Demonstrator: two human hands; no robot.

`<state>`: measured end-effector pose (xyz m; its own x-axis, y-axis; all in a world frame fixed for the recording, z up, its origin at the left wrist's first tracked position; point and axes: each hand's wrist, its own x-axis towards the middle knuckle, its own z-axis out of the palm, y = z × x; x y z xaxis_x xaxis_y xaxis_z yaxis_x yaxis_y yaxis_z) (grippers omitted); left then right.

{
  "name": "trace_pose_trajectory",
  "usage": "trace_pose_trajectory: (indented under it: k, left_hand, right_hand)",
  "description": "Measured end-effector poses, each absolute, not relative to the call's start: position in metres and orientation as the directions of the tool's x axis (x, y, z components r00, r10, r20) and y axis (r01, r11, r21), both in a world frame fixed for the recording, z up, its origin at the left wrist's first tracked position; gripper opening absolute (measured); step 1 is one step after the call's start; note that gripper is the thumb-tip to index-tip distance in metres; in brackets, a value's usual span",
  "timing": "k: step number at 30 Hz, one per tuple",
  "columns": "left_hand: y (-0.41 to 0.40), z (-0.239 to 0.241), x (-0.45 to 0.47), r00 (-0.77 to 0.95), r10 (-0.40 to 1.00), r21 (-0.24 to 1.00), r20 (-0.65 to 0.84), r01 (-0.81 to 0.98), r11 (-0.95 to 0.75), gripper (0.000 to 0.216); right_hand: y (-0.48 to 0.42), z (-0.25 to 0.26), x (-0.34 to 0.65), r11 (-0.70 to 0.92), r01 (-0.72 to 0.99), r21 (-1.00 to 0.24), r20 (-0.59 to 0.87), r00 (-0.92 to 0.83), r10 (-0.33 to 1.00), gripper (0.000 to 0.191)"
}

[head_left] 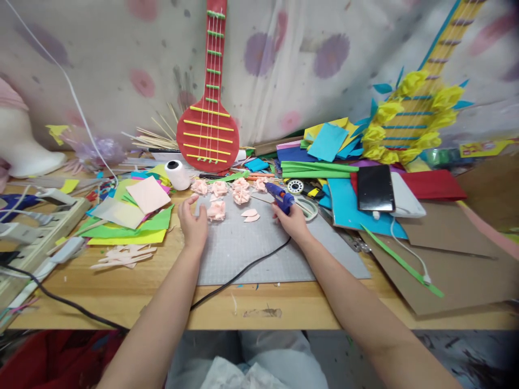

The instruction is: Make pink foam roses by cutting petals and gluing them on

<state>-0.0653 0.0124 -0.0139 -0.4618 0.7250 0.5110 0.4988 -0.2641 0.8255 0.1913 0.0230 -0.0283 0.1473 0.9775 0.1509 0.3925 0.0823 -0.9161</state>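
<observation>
My only camera rides on my head and looks forward and down across the wooden table [121, 294], close enough that my forearms enter from the bottom corners and my lap shows below the table's edge. The frame centres on the grey cutting mat [259, 248], between my left hand [193, 224] and my right hand [292, 222] on the blue glue gun [279, 197]. The wide lens reaches up to the spotted cloth [284, 54] hanging behind the table.
</observation>
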Motion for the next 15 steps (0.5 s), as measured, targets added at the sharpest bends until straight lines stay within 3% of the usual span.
trace_pose_trajectory:
  k: [10,15]
  left_hand:
    - [0.043,0.007,-0.074,-0.328,0.788,0.756,0.521,0.606,-0.247,0.018]
    - [0.083,0.022,-0.083,-0.151,0.921,0.557,0.36,0.826,-0.082,0.026]
  right_hand:
    - [0.025,-0.029,0.192,0.142,0.533,-0.834,0.258,0.148,0.955,0.039]
    - [0.028,-0.032,0.193,0.152,0.557,-0.817,0.264,0.127,0.956,0.037]
